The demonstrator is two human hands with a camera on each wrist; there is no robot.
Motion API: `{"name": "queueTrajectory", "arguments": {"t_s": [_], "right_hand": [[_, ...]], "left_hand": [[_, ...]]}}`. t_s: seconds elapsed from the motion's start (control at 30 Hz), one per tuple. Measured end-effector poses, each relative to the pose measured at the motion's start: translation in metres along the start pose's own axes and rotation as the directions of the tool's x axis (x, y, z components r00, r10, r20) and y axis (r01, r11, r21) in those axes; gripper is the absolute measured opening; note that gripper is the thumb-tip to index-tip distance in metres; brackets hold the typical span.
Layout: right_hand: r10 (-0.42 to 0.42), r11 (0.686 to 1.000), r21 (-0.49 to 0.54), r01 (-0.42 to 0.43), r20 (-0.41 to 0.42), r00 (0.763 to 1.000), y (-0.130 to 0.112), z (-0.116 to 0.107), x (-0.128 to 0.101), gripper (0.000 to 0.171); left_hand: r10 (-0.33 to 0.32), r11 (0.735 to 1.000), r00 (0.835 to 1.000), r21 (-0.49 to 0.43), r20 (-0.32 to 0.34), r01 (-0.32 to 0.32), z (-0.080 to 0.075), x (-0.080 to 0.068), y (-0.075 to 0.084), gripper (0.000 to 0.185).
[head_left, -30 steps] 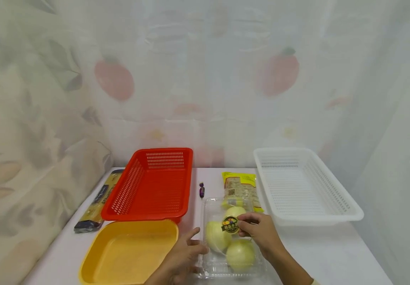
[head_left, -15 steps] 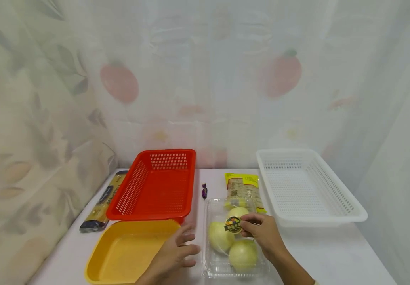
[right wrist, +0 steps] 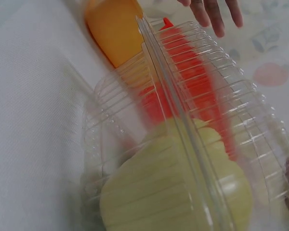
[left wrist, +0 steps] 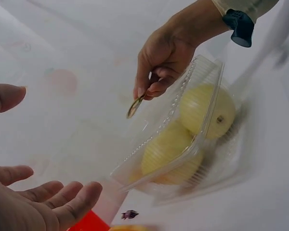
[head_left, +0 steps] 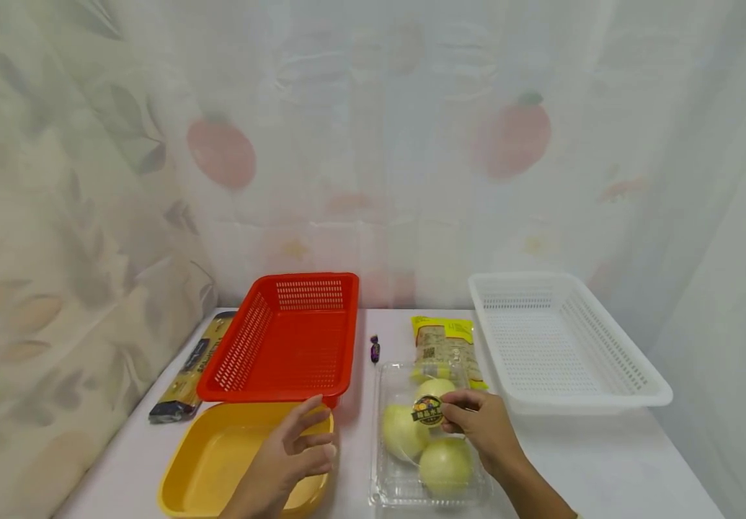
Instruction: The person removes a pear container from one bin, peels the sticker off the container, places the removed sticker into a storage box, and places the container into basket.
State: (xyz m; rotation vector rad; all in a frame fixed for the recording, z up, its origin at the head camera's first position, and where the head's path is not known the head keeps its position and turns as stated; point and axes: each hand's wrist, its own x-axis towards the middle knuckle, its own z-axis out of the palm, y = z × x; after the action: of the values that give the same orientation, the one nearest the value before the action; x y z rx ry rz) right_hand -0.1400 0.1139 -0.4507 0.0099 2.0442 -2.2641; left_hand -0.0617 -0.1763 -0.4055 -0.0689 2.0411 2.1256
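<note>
With my right hand (head_left: 486, 429) I pinch a round sticker (head_left: 427, 410), thumb and finger closed on its right edge, so the fingers are narrow there. The sticker is over the box (head_left: 427, 499), above the middle of its lid, with its dark, colourful printed face towards me. Whether its back touches the plastic I cannot tell.

My left hand (head_left: 282, 458) is wide, to the left of the box and apart from it, its fingers spread and the thumb standing off from them. It hangs above the right part of the yellow tub (head_left: 213, 461), which lies left of the box.

The box is clear, ribbed plastic and sits right in front of me on the white table (head_left: 613, 468). At least three pale yellow fruits (head_left: 447, 465) lie inside it, close together. Its far end overlaps the near end of a yellow bag (head_left: 445, 339); whether it rests on the bag I cannot tell. A small purple candy (head_left: 375, 349) lies just beyond the box's far left corner.

Beyond the box to the left is the red basket (head_left: 301, 346); to its right and beyond, the white basket (head_left: 541, 346). A long gold and dark packet (head_left: 191, 367) lies farthest left of the box. Well behind the box hangs a pale curtain (head_left: 373, 144) with faded red fruit prints. On my right wrist is a dark band (left wrist: 239, 27).
</note>
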Motion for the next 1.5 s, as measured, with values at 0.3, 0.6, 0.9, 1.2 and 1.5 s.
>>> {"name": "queueTrajectory", "arguments": {"t_s": [0.3,0.6,0.9,1.2,1.5], "right_hand": [[0.011,1.000,0.020,-0.011,-0.022,1.000,0.002,-0.001,0.000,0.016],[-0.004,0.999,0.032,0.005,-0.044,0.999,0.002,0.001,0.000,0.013],[0.007,0.999,0.045,-0.005,-0.053,0.999,0.002,0.002,0.000,0.013],[0.010,0.999,0.042,-0.008,-0.050,0.999,0.001,0.003,-0.001,0.013],[0.008,0.999,0.054,-0.005,-0.046,0.999,0.000,0.003,-0.002,0.011]], "left_hand": [[0.058,0.993,0.990,0.114,-0.131,-0.044,-0.009,-0.012,0.004,0.079],[0.203,0.965,0.970,0.193,-0.131,-0.176,-0.022,-0.018,0.000,0.074],[0.271,0.913,0.946,0.357,-0.178,-0.195,-0.040,-0.026,-0.004,0.080],[0.390,0.867,0.905,0.399,-0.169,-0.299,-0.060,-0.035,-0.009,0.082],[0.465,0.834,0.861,0.430,-0.208,-0.346,-0.079,-0.041,-0.014,0.087]]}}
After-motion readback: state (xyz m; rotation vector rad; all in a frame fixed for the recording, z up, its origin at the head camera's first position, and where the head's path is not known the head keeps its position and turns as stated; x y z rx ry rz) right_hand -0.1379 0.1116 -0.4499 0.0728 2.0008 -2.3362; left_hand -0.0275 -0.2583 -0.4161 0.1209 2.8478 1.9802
